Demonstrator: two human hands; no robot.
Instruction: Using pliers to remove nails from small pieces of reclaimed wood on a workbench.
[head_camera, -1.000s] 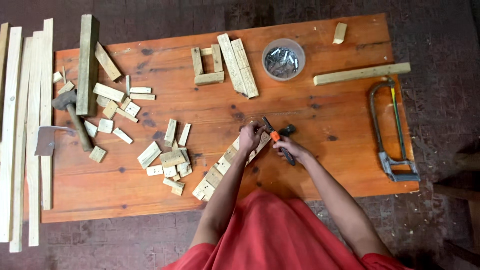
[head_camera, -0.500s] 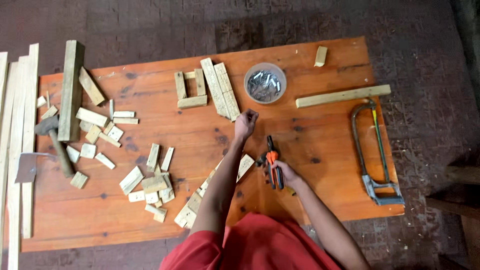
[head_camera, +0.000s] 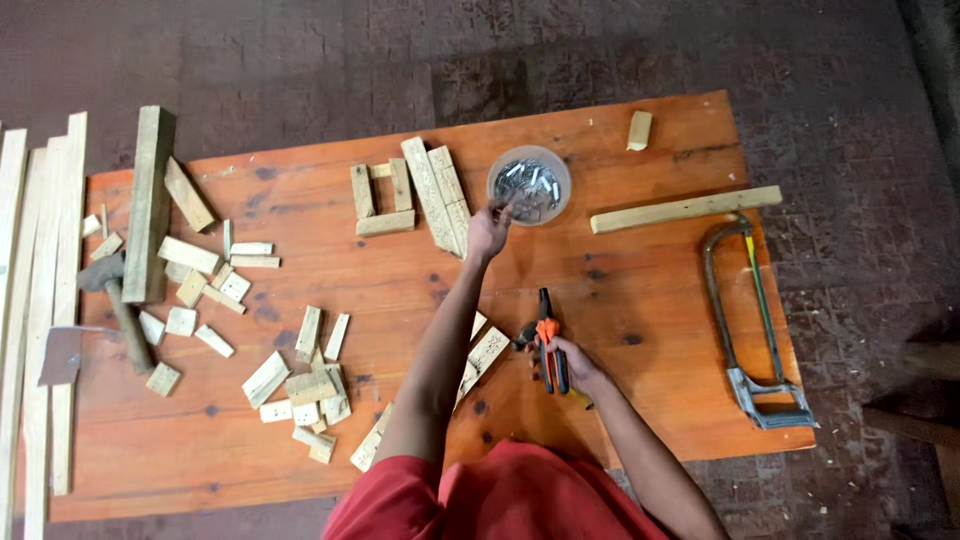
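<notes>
On the orange wooden table (head_camera: 640, 290) there was one clear round plastic bowl of metal nails (head_camera: 529, 185), one hacksaw with metal frame (head_camera: 752, 320), one hammer with wooden handle (head_camera: 118, 305), one pair of orange-handled pliers (head_camera: 549, 352), and one long pale wooden bar (head_camera: 686, 209).

The orange-brown varnished wooden tabletop (head_camera: 650, 300) is showing a smooth, faintly glossy grain with dark knots. At its twelve o'clock, the clear plastic bowl (head_camera: 529, 185) is holding shiny grey metal nails (head_camera: 530, 190). Pale, matt, raw-sawn wood blocks (head_camera: 310, 385) are lying at eight o'clock. The orange-handled metal pliers (head_camera: 548, 350) are looking plastic-gripped. At three o'clock, the dull metal hacksaw (head_camera: 745, 320) is looking worn.
</notes>
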